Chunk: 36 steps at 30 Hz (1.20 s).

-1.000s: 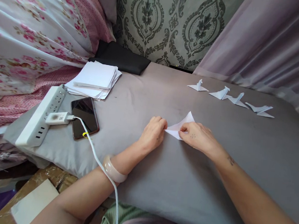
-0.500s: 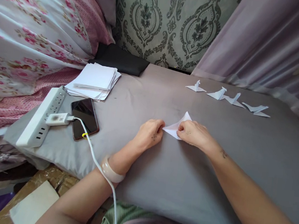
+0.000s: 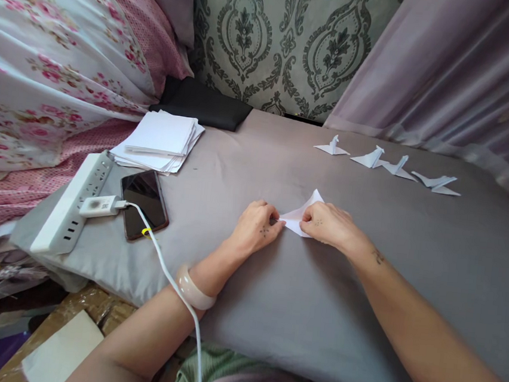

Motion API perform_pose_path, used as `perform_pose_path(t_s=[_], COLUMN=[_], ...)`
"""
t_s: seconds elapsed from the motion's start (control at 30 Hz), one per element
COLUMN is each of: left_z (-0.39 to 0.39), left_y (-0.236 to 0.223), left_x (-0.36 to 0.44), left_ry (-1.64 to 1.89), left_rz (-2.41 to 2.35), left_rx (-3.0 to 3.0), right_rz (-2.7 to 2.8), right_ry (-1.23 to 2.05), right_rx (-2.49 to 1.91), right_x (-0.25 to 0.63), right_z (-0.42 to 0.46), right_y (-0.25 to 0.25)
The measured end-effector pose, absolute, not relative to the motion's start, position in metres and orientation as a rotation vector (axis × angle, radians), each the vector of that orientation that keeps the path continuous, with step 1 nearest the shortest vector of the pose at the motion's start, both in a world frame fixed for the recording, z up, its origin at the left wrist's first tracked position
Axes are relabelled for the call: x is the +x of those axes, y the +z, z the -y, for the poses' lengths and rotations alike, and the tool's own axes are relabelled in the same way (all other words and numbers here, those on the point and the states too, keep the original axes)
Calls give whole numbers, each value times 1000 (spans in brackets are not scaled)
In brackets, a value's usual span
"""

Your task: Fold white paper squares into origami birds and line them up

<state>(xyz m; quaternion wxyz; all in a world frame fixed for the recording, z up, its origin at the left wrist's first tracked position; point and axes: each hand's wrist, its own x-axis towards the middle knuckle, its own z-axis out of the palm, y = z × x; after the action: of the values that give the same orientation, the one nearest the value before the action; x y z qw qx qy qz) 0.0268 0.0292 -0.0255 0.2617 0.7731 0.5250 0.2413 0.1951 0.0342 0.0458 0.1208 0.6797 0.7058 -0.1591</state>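
Observation:
A small sheet of white folded paper (image 3: 297, 217) lies on the grey cloth, one corner pointing away from me. My left hand (image 3: 258, 224) pinches its left tip between thumb and fingers. On the right side, my right hand (image 3: 329, 223) is closed on the paper, its thumb and fingertips near the middle; the paper's right part is hidden beneath it. Farther back stand several folded paper birds, among them a paper bird (image 3: 333, 146) at the left and another paper bird (image 3: 437, 183) at the right end of the row.
A stack of white paper (image 3: 160, 137) sits at the back left, beside a black folded item (image 3: 204, 105). Nearer are a phone (image 3: 144, 204) and a white power strip (image 3: 70, 206) with a charger (image 3: 100, 206). Its white cable (image 3: 173, 282) crosses over my left forearm.
My left thumb has stretched a little to the right onto the paper's left tip. The right hand stays at nearly the same place; the view has shifted slightly.

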Motion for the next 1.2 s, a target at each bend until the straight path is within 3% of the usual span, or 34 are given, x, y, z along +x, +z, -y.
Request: perform_pose_path(t_s=[0.87,1.07,1.2], left_z=[-44,-36,-21], left_y=[-16,-3,15], left_x=[23,26,53], left_ry=[620,1002,1156], left_rz=[-1426,-1193,-854], left_rx=[1657,1309,1115], right_rz=[-2114,-2297,-2507], right_ry=[-613,-544,-685], right_rx=[2096,2532,2991], right_x=[205,216,214], right_z=[-34,-8,19], right_y=[41,44,47])
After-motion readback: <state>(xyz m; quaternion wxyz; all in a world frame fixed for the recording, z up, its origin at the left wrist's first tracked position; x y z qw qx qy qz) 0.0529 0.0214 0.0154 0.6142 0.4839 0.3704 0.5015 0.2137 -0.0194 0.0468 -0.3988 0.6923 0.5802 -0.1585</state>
